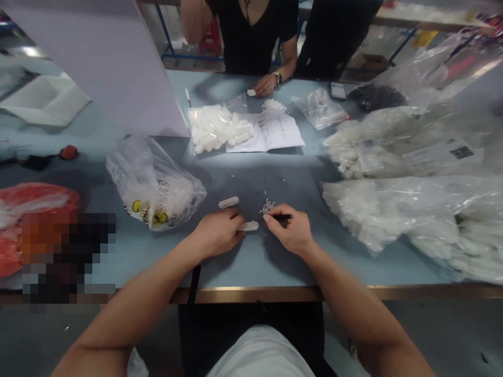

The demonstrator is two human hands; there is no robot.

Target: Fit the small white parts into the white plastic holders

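Observation:
My left hand (218,232) rests on the blue table (251,262) with its fingers closed on a small white plastic part (249,226). Just right of it, my right hand (291,230) pinches a thin black tool (282,217), its tip close to that part. A second white part (228,202) lies loose just beyond my left hand. A little heap of tiny white pieces (268,207) sits beyond my right hand.
A clear bag with yellow print (155,188) lies left. Large bags of white parts (412,209) crowd the right side. A paper sheet (271,131) and a pile of white parts (218,128) lie farther off. Across the table, another person's hand (265,85) holds a small part.

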